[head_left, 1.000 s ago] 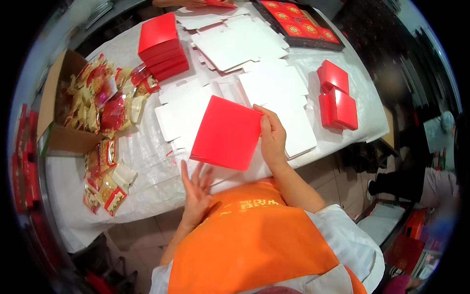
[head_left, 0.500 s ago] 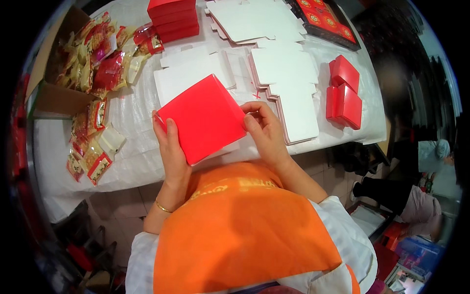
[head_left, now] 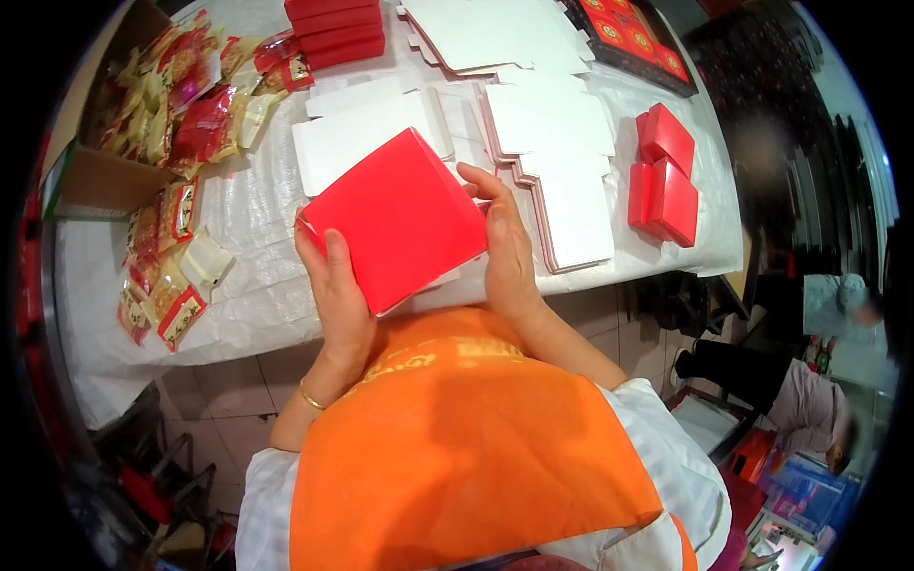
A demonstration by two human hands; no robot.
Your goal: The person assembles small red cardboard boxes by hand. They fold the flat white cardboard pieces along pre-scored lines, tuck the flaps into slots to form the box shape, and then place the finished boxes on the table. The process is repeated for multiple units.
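In front of me, a red folded-card box (head_left: 405, 224) is tilted over the near edge of the table. My left hand (head_left: 338, 281) grips its lower left side, thumb on the red face and the other fingers behind. At the right edge of the box is my right hand (head_left: 509, 247), its fingers loosely stretched and apart, thumb beside the corner. The far side of the box and some fingertips are hidden. Beneath it lie flat white card blanks (head_left: 333, 147).
More white blanks (head_left: 562, 190) lie stacked right of centre. Small red boxes (head_left: 671, 181) stand farther right, others (head_left: 338, 33) at the back. Wrapped snacks (head_left: 176, 285) spill from a carton (head_left: 105, 186) on the left. A patterned tray (head_left: 633, 43) sits at the back right.
My right hand has loosened from its pinch at the box's right corner, and its fingers have straightened. The left hand keeps its hold. The whole view has shifted slightly.
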